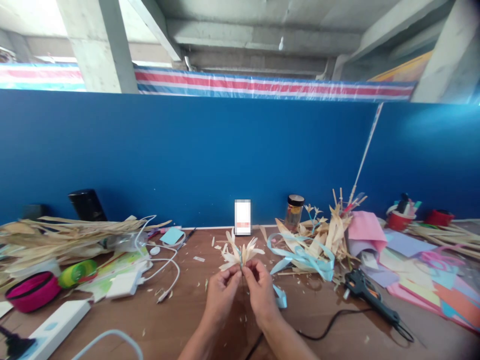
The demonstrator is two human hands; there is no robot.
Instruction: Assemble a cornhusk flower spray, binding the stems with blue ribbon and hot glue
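At the middle of the brown table, a flower of pale dried husk petals (250, 251) is pinched between both hands. My left hand (222, 290) has its thumb and fingertips closed at the flower's base, on the left side. From the right, my right hand (259, 286) pinches the same base, its fingertips nearly touching the left ones. A thin strip of light blue shows among the petals just above the fingers. The stem below is mostly hidden by the hands. Beside the right wrist lies a piece of light blue ribbon (280, 297).
Right of the hands are looped blue ribbon (300, 257), dried husks (339, 232), a lidded jar (294, 212), a black glue gun (373, 300) with its cord, and coloured paper (423, 285). To the left are white cables (176, 265), a power strip (60, 330) and more husks (67, 235).
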